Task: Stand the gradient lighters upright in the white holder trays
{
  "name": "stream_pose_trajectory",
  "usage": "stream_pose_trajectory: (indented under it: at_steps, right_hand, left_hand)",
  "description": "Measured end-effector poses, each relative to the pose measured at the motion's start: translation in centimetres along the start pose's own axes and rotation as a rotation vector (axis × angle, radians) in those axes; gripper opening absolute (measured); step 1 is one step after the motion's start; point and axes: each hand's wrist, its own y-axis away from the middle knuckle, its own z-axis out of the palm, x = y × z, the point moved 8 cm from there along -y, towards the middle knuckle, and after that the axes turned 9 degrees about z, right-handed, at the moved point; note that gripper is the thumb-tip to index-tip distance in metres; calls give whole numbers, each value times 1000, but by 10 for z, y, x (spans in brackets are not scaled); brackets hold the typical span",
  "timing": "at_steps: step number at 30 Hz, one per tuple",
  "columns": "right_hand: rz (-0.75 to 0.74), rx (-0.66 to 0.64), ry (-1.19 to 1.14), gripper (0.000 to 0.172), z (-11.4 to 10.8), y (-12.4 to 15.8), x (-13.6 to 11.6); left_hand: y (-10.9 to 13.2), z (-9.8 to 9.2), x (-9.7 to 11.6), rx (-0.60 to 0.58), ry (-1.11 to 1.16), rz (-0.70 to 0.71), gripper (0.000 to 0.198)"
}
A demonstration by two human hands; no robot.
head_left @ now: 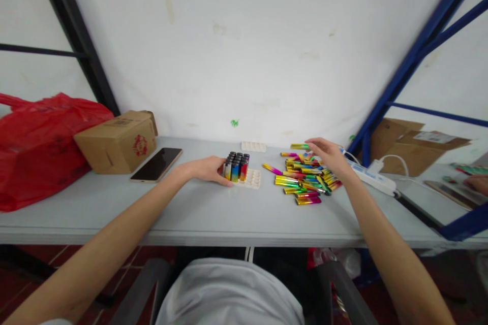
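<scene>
Standing tubes: A tight cluster of shiny, black-topped tubes [236,166] is stood upright at the left end of a pale tray [254,179], in the middle of the table; they are probably kept upright by its hollows, some of which are seen at its right end.
Left hand: The left hand [209,168] is set against the cluster's left side, fingers curved and thumb spread apart at the near corner, presumably so that the tubes are steadied; whether they are firmly gripped cannot be told.
Right hand: The right hand [331,156] is extended over the far side of the loose pile, and the end of a yellow-green tube [299,147] is met by its fingertips; whether it is pinched or merely touched cannot be told.
Loose pile: Multicoloured tubes [305,175] are lying in a heap right of the tray, apparently kept within easy reach.
Second tray: Another pale tray [253,147] is laid near the wall, perhaps to be out of the hands' way.
Left end: A phone [157,164], a cardboard box [118,142] and a red bag [49,147] are placed aside.
Right end: A white power strip [377,181] is laid beyond the pile.
</scene>
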Motion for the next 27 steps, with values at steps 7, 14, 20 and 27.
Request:
stream_pose_trajectory:
  at_steps: [7,14,20,27]
  right_hand:
    - [76,-37,-635,44,63,-53,-53]
    - [186,-279,-853,48,136,-35,-73]
    - [177,-486,-762,45,164,-7,-76]
    - [319,-350,-669,58,175,-5,-61]
  left_hand:
    - [0,1,-3,6,3,3,64]
    - [-2,3,-9,22,13,26,66]
    - [0,2,-6,5,-8,0,66]
    - [3,-2,4,-2,3,-18,63]
